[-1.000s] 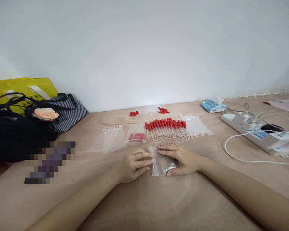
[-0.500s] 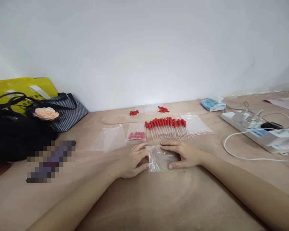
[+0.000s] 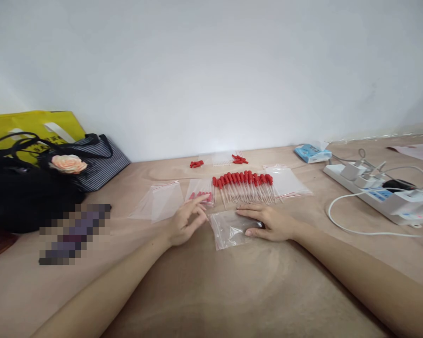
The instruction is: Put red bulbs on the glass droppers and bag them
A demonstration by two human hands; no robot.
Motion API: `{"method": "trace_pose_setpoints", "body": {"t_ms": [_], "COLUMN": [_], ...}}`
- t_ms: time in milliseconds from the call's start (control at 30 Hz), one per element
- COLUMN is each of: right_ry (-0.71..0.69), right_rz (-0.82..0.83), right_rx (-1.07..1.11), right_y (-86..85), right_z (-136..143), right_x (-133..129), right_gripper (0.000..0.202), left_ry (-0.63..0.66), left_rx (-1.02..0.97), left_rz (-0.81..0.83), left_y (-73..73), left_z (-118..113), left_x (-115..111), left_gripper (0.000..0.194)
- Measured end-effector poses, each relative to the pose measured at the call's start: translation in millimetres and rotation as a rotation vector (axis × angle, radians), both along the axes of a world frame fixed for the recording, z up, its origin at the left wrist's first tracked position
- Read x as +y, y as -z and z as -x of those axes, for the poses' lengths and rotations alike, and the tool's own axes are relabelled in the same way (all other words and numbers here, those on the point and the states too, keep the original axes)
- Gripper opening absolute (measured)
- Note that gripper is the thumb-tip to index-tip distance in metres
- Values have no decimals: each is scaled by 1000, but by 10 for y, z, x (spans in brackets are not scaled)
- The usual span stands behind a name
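Note:
A clear zip bag [image 3: 229, 230] lies on the table in front of me. My right hand [image 3: 268, 223] rests on its right part, fingers spread. My left hand [image 3: 190, 219] is off the bag to its left, fingers apart and holding nothing, its index finger reaching over a small bag with red pieces [image 3: 208, 199]. Beyond the hands lies a row of clear droppers with red bulbs [image 3: 245, 180]. Flat clear bags [image 3: 167, 202] lie at the left, and another stack of bags [image 3: 289, 182] is right of the droppers.
Small red bulbs [image 3: 196, 164] and thin clear tubes lie near the wall. A blue tissue pack [image 3: 312, 153] and a white power strip [image 3: 359, 191] with cables are at the right. Bags, including a striped one [image 3: 107, 164], and a blurred-out dark object [image 3: 75, 234] are at the left.
My left hand has let go of the clear bag and moved left and slightly up. The bag lies flatter and reaches further left. My right hand has stayed nearly in place.

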State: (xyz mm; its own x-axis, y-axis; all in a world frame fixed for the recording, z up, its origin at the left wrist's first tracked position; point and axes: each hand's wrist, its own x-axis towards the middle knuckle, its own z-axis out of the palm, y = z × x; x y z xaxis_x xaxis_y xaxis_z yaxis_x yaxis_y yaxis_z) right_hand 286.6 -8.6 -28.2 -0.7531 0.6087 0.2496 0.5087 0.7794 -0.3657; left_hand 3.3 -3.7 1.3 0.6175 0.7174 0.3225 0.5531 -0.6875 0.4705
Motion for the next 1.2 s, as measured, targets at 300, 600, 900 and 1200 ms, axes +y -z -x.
{"method": "trace_pose_setpoints", "body": {"t_ms": [300, 600, 900, 1200], "right_ry": [7, 5, 6, -2], "right_rz": [-22, -20, -25, -30], "right_rx": [-6, -8, 8, -2], "right_y": [1, 2, 8, -18], "right_z": [12, 13, 22, 27], "right_x": [-13, -9, -10, -22], "right_gripper": [55, 54, 54, 53], "left_ry": [-97, -265, -557, -640], "left_rx": [434, 434, 262, 144], "left_rz": [-7, -55, 90, 163], "left_y": [51, -122, -14, -34], "left_z": [-12, -119, -721, -955], "left_x": [550, 552, 1018, 1097], "left_gripper": [47, 36, 26, 7]}}
